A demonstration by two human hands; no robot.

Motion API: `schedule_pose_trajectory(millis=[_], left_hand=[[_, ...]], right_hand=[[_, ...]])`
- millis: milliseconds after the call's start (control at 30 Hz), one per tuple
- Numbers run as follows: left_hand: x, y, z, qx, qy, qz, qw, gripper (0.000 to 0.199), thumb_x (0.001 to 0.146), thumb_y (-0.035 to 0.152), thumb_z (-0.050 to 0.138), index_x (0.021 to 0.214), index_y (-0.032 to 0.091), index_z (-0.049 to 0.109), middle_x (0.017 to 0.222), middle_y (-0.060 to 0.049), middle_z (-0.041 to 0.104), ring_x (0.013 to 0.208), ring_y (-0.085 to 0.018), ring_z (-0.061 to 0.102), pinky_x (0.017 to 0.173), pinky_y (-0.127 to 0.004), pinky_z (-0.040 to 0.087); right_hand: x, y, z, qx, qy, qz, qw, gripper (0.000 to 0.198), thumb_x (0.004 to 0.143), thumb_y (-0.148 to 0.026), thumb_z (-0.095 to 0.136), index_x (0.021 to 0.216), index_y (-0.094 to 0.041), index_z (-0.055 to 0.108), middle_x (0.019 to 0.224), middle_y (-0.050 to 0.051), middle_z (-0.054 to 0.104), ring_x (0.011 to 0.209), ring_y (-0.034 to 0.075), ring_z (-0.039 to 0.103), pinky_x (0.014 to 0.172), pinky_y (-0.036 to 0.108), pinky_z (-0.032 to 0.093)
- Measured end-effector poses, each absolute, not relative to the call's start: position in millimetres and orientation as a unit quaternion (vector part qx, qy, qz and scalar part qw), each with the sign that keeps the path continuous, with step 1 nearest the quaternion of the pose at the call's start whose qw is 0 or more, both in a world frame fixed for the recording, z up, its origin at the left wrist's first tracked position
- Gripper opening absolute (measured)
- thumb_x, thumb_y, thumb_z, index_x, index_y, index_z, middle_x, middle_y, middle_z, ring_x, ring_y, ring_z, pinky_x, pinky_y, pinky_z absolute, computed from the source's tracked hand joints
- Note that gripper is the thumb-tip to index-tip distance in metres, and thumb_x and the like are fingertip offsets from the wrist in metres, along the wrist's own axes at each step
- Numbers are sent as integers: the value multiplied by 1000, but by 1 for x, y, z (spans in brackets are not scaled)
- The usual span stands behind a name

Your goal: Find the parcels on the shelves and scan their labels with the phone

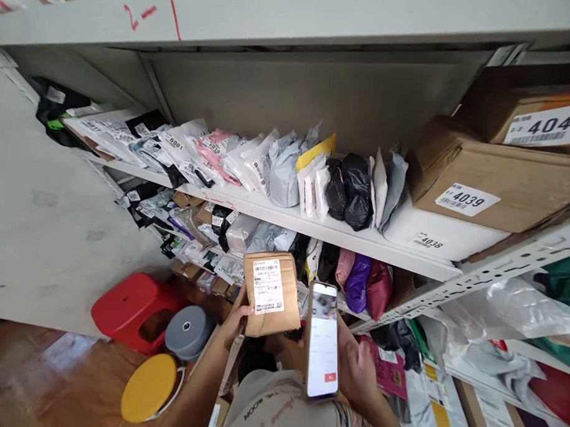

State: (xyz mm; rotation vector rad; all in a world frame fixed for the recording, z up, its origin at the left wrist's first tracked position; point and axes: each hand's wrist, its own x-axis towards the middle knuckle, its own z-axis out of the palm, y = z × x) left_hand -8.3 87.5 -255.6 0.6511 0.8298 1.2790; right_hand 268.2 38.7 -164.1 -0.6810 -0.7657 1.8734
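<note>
My left hand (237,318) grips a brown paper parcel (287,288) by its left edge, thumb on the front. A white shipping label with barcodes faces up on it. In my right hand (355,359) is a smartphone (324,345), upright, its lit screen towards me with a picture at the top and a small red button low down. Parcel and phone are side by side, a small gap between them, in front of the shelves. The fingers behind both things are mostly hidden.
A white shelf (266,206) carries a row of numbered bags and cardboard boxes (501,177). Lower shelves hold more parcels, and another rack stands at the right. On the floor at left are a red plastic stool (127,304), a grey round stool (188,331) and a yellow-lidded bucket (148,388).
</note>
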Motion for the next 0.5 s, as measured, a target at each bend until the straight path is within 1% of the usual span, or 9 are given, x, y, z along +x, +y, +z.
schedule_pose_trajectory(millis=[33,100,133,200,300,400,500], left_hand=[[-9,89,-256,289,366,565,680,98,60,29,77,151,31,43,139,-8,63,135,-40,51,110,-53,43],[-10,92,-255,288,363,563,685,95,61,27,74,151,31,43,141,-7,61,137,-39,48,112,-53,41],[-11,93,-254,291,361,565,682,95,61,26,73,151,31,43,142,-7,61,139,-39,46,113,-53,39],[-12,97,-252,302,357,575,671,96,59,25,73,151,30,44,145,-6,59,142,-38,42,116,-51,36],[-14,101,-247,317,357,583,658,98,58,22,73,151,29,44,146,-6,57,144,-37,40,117,-48,35],[-16,106,-244,309,365,586,654,98,57,20,75,151,27,45,142,-7,61,141,-37,44,115,-47,39],[-17,112,-245,283,383,591,651,101,55,16,78,150,26,46,136,-9,65,136,-38,50,111,-47,43]], right_hand=[[263,39,-168,-275,-295,783,474,80,74,-83,59,136,-33,51,114,11,72,93,35,70,78,51,58],[255,40,-176,-259,-246,821,445,62,84,-66,63,136,-32,53,113,10,73,99,34,70,86,51,56],[252,41,-179,-251,-222,841,424,57,87,-60,63,134,-30,55,112,11,74,101,34,70,89,51,55],[249,44,-181,-237,-195,870,385,52,90,-54,60,132,-25,57,111,13,74,103,34,70,92,51,54],[250,49,-173,-198,-193,896,349,56,86,-51,64,134,-24,56,115,13,73,106,34,70,94,51,52],[251,52,-158,-157,-209,917,300,71,78,-51,72,142,-31,47,124,10,69,110,35,69,95,54,51],[246,53,-146,-148,-233,925,262,83,76,-51,77,147,-37,36,128,10,67,109,35,69,89,54,54]])
